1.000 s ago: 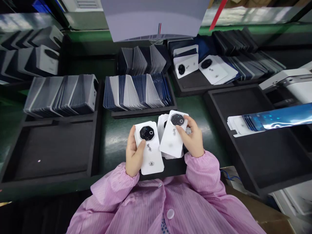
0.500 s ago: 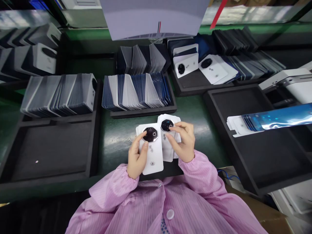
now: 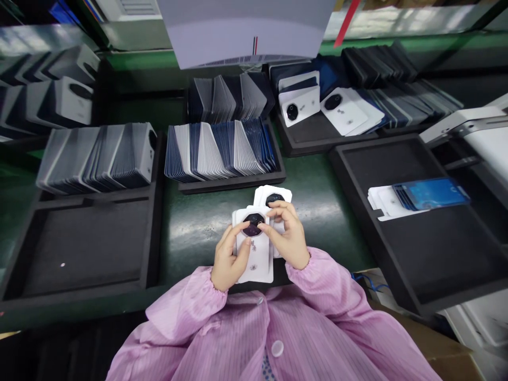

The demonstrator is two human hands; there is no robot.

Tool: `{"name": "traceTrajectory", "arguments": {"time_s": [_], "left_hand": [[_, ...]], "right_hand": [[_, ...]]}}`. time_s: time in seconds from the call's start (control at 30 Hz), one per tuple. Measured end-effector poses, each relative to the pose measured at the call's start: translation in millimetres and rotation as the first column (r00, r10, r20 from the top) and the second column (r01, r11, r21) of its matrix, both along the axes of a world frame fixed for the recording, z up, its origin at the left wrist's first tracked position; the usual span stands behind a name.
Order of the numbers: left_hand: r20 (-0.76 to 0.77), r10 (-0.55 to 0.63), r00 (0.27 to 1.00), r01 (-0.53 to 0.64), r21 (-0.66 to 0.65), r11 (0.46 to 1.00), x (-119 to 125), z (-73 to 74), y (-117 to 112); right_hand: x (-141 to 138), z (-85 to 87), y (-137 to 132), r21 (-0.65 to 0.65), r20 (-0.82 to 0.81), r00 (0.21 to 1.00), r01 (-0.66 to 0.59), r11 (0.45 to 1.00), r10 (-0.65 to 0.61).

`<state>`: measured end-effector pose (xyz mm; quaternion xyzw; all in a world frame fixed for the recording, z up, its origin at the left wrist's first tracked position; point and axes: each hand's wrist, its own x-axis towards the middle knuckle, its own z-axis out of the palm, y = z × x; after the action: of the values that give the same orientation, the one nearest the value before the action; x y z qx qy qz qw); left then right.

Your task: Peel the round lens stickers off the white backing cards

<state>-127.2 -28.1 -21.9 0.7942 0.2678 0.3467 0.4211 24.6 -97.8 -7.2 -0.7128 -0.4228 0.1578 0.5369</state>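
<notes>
Close in front of my chest, my left hand (image 3: 228, 259) grips a white phone back cover (image 3: 256, 256) with a dark octagonal camera window, thumb laid across its face. My right hand (image 3: 289, 236) is curled over the right edge of that cover, its fingertips pinched at the camera window. Behind my right hand lies a small stack of white back covers (image 3: 273, 197) on the green table; whether those fingers also hold the stack I cannot tell.
An empty black foam tray (image 3: 85, 248) sits at the left. Trays of upright covers (image 3: 220, 148) stand behind. At the right, a black tray (image 3: 428, 248) holds white covers and a blue-filmed piece (image 3: 431, 193). More white covers (image 3: 345, 114) lie at the back right.
My hands have come together: the cover in the right hand went down onto the stack, and the right fingers now pinch at the left hand's cover. The blue-filmed piece at the right has settled into the tray.
</notes>
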Motion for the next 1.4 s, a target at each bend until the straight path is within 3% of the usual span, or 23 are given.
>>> {"name": "traceTrajectory", "arguments": {"time_s": [0.27,0.4,0.73,0.8,0.87,0.97,1.03,1.13,1.23,1.3,1.4], "left_hand": [[-0.004,0.010,1.000,-0.009,0.112,0.994,1,-1.8,-1],[0.007,0.015,1.000,-0.016,0.129,0.992,1,-1.2,-2],[0.009,0.018,1.000,-0.019,0.143,0.990,0,-1.5,-4],[0.014,0.023,1.000,-0.024,0.082,0.996,0,-2.5,-5],[0.076,0.056,0.995,-0.051,-0.066,0.997,1,-4.4,-6],[0.230,0.132,0.964,-0.047,-0.343,0.938,3,-6.8,-9],[0.288,0.166,0.943,-0.024,-0.439,0.898,4,-6.1,-9],[0.293,0.180,0.939,0.001,-0.526,0.850,6,-1.6,-5],[0.277,0.189,0.942,0.019,-0.605,0.796,6,2.7,1],[0.275,0.198,0.941,0.011,-0.608,0.794,6,3.9,3],[0.280,0.191,0.941,0.003,-0.570,0.822,5,3.5,2]], "right_hand": [[-1,-2.9,0,-0.001,-0.023,1.000,0.000,1.000,0.000],[-3,-3.2,0,0.036,-0.009,0.999,0.046,0.998,-0.045],[-3,-1.8,0,0.030,-0.037,0.999,0.021,0.999,-0.020],[-5,-1.1,-1,0.051,0.068,0.997,0.025,0.998,-0.028],[-8,-0.9,-3,0.102,0.244,0.969,0.008,0.995,-0.033],[-14,-2.1,-5,0.180,0.462,0.886,-0.058,0.982,-0.032],[-16,-3.4,-5,0.225,0.547,0.835,-0.082,0.971,-0.056],[-16,-4.9,-4,0.278,0.607,0.792,-0.146,0.949,-0.056],[-16,-5.8,-2,0.284,0.600,0.795,-0.317,0.905,0.090],[-15,-6.2,-1,0.293,0.569,0.799,-0.417,0.861,0.193],[-15,-6.8,0,0.331,0.541,0.803,-0.475,0.815,0.249]]}}
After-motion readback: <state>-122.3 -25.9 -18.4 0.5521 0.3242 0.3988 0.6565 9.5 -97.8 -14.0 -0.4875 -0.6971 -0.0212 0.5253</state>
